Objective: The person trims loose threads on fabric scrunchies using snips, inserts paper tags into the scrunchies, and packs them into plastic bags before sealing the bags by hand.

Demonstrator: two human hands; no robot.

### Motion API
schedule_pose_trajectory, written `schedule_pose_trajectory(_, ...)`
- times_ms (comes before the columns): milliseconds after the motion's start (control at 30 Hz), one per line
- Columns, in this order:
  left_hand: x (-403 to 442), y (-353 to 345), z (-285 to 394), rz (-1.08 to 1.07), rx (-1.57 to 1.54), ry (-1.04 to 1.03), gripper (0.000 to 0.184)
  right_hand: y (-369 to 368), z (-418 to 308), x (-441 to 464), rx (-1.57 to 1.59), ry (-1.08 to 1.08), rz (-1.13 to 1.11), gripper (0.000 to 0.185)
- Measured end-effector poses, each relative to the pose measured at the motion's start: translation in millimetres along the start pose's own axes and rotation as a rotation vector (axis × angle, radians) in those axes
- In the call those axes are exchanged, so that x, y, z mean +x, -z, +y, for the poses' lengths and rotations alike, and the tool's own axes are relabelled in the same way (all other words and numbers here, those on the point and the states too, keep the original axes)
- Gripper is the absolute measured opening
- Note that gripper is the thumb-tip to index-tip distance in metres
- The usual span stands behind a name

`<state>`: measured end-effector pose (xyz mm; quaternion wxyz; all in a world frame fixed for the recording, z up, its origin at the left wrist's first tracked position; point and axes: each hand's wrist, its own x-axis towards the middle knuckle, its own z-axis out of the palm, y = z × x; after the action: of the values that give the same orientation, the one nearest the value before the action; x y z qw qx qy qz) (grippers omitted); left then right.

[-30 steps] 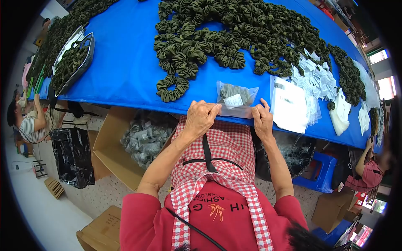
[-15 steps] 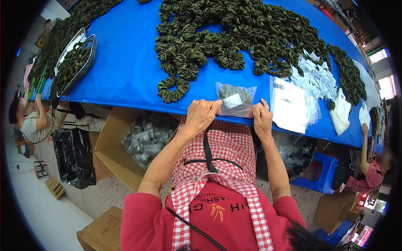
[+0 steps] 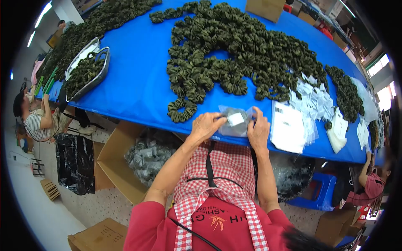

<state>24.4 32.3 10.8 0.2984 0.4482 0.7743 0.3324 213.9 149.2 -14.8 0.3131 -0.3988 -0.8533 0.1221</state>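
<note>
One clear bag with dark contents and a white label lies at the near edge of the blue worktop. The left hand is at its left side and the right hand at its right; from above, I cannot tell whether the fingers are gripping it or only resting there. Dark green scrunchies cover the far side, with one loop to the bag's left, while a flat white packet lies to the right.
</note>
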Motion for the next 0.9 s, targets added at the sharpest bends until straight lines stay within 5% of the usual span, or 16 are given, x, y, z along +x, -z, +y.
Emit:
schedule_pose_trajectory(67, 0, -8, -13, 0.106, -0.112, -0.179, 0.038, -5, -1, 1, 0.223, -0.042, -0.098, 0.052)
schedule_pose_trajectory(100, 3, -9, -21, -0.061, -0.430, -0.135, 0.036, -10, -6, -1, 0.474, -0.055, -0.039, 0.058)
schedule_pose_trajectory(133, 0, -11, -26, -0.056, -0.425, -0.149, 0.036, -4, -18, -2, 0.552, -0.053, -0.044, 0.063)
schedule_pose_trajectory(200, -18, -19, -35, -0.211, -1.298, -0.024, 0.038, -8, -32, -10, 0.852, -0.095, -0.084, 0.063)
schedule_pose_trajectory(267, -49, 5, -30, -0.117, -1.279, -0.088, 0.042, -11, -44, -10, 0.863, 0.038, -0.137, 0.062)
schedule_pose_trajectory(333, -76, 38, -71, -0.086, -1.150, -0.087, 0.048, 6, -57, -1, 0.808, 0.129, -0.382, 0.057)
schedule_pose_trajectory(400, -116, 97, -96, -0.107, -0.960, -0.002, 0.050, 18, -57, 17, 0.673, 0.156, -0.367, 0.046)
schedule_pose_trajectory(500, -141, 146, -108, 0.256, -0.365, 0.119, 0.019, 19, -28, 52, 0.338, 0.239, -0.010, 0.030)
schedule_pose_trajectory(533, -136, 155, -94, 0.367, -0.061, 0.131, 0.017, 17, -15, 65, 0.241, 0.240, 0.075, 0.026)
schedule_pose_trajectory(567, -124, 154, -72, 0.431, -0.085, -0.006, 0.018, 18, -6, 76, 0.169, 0.200, 0.107, 0.024)
schedule_pose_trajectory(600, -104, 144, -46, 0.497, -0.110, -0.145, 0.019, 20, 3, 87, 0.098, 0.162, 0.140, 0.022)
schedule_pose_trajectory(733, 20, 67, 14, 0.161, 0.016, -0.633, 0.030, 6, 49, 121, -0.063, 0.121, 0.169, 0.022)
schedule_pose_trajectory(800, 92, 5, 13, 0.347, 0.314, -0.720, 0.041, 2, 69, 131, -0.208, 0.213, -0.029, 0.024)
schedule_pose_trajectory(900, 147, -31, 2, 0.355, 0.654, -0.623, 0.043, 9, 71, 135, -0.145, 0.212, -0.107, 0.022)
